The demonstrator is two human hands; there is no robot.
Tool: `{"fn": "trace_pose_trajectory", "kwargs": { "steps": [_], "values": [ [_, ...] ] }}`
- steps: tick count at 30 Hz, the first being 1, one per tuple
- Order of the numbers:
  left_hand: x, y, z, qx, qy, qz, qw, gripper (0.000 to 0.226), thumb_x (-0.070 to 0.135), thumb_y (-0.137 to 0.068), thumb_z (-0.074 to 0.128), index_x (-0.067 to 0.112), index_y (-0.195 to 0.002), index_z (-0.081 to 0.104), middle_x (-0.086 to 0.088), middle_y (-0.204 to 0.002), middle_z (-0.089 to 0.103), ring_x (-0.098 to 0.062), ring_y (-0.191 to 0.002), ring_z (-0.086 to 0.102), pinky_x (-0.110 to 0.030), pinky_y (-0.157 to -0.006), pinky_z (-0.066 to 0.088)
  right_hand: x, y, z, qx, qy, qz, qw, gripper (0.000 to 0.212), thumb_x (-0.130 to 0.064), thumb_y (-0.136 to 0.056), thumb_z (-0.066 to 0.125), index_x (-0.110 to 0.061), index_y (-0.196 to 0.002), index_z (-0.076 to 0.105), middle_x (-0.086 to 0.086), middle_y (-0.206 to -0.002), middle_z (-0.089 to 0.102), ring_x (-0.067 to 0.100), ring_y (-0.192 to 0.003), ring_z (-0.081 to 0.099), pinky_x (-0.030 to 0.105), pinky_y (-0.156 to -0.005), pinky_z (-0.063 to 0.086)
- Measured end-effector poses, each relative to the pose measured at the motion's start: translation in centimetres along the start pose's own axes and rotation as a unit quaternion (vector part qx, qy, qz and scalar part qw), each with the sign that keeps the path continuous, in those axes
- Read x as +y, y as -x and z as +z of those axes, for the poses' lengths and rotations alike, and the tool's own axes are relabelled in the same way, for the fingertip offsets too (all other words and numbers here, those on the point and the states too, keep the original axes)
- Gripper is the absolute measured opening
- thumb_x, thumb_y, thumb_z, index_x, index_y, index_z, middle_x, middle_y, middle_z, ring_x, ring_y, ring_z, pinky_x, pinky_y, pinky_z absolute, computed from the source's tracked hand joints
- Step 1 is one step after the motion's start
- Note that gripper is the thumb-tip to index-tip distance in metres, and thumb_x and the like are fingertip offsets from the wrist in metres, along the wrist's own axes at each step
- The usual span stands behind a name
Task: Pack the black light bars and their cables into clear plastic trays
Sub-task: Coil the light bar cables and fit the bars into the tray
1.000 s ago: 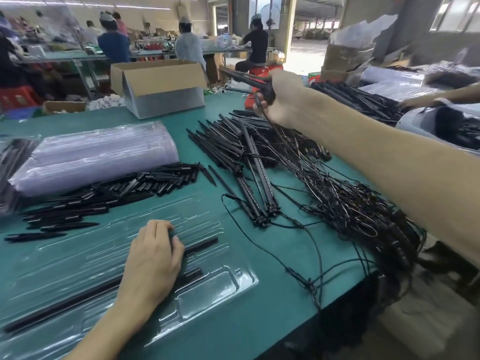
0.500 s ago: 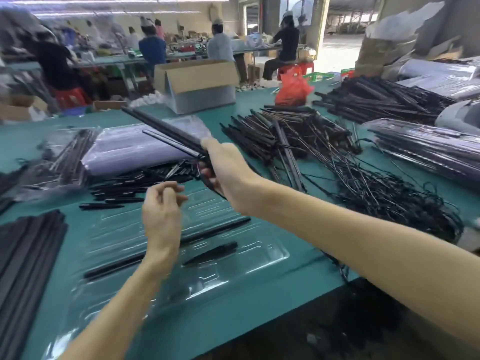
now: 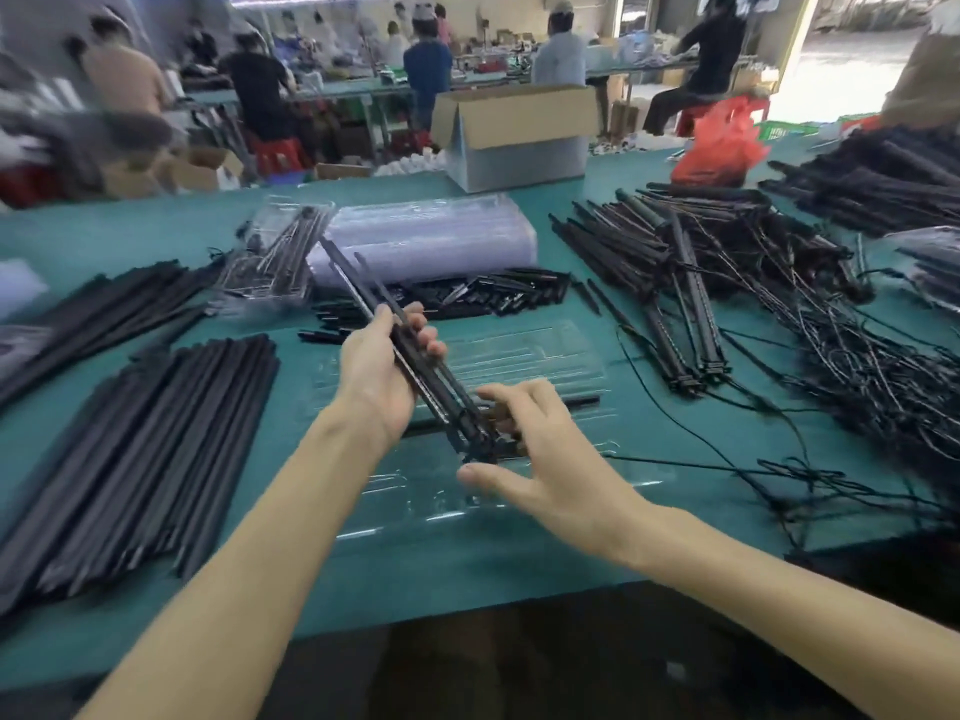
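Bundle of light bars (image 3: pixel 363 288) tilted; left hand (image 3: pixel 382 371) grips midway, right hand (image 3: pixel 540 454) clasps lower end.

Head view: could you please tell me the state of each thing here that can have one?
clear plastic tray, flat on the table, one bar already in it.
light bars, held tilted above the tray.
left hand, grips the bars mid-length.
right hand, fingers curled round their lower end.
cardboard box, open.

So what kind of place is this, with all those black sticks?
Most likely a factory packing floor: heaps of black light bars on a green table, a stack of clear plastic trays, and other workers behind.
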State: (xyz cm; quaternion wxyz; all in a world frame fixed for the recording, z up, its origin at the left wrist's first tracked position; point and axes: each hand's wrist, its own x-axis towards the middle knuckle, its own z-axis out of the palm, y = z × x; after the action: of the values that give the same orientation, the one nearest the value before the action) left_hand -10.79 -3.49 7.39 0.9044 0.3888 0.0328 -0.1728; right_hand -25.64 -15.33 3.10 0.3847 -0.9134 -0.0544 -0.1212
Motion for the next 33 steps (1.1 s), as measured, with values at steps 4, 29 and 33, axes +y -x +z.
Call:
{"fn": "trace_pose_trajectory", "kwargs": {
  "steps": [4,29,33],
  "values": [
    [2.0,-0.2,-0.1,-0.009,0.028,0.016,0.999,0.043,0.037,-0.11,0.033,0.004,-0.092,0.054,0.003,-0.061,0.039,-0.009,-0.045,0.035,-0.02,-0.043,0.035,0.7,1.4,-0.5,0.029,0.107,-0.033,0.993,0.07,-0.036,-0.091,0.071,-0.027,-0.149,0.033,-0.012,-0.131,0.032,0.013,-0.123,0.039,0.029,-0.112,0.031],
    [4.3,3.4,-2.4,-0.211,-0.47,0.001,0.857,0.061,0.073,-0.082,0.06,0.018,-0.102,0.077,-0.004,-0.081,0.074,-0.017,-0.045,0.061,-0.016,-0.031,0.034,-4.9,-7.3,-2.4,0.097,0.275,-0.047,0.955,0.011,-0.006,-0.093,0.047,-0.012,-0.095,0.056,0.012,-0.087,0.066,0.039,-0.073,0.057,0.039,-0.058,0.038],
    [4.8,3.2,-3.8,-0.239,-0.549,0.015,0.801,0.05,0.054,-0.077,0.082,0.01,-0.1,0.072,0.0,-0.06,0.048,-0.018,-0.045,0.051,-0.017,-0.035,0.034,-3.0,-6.4,-1.5,0.059,0.257,-0.034,0.964,0.008,-0.004,-0.097,0.046,-0.011,-0.098,0.05,0.006,-0.078,0.057,0.037,-0.068,0.054,0.04,-0.055,0.035]
  ]
}}
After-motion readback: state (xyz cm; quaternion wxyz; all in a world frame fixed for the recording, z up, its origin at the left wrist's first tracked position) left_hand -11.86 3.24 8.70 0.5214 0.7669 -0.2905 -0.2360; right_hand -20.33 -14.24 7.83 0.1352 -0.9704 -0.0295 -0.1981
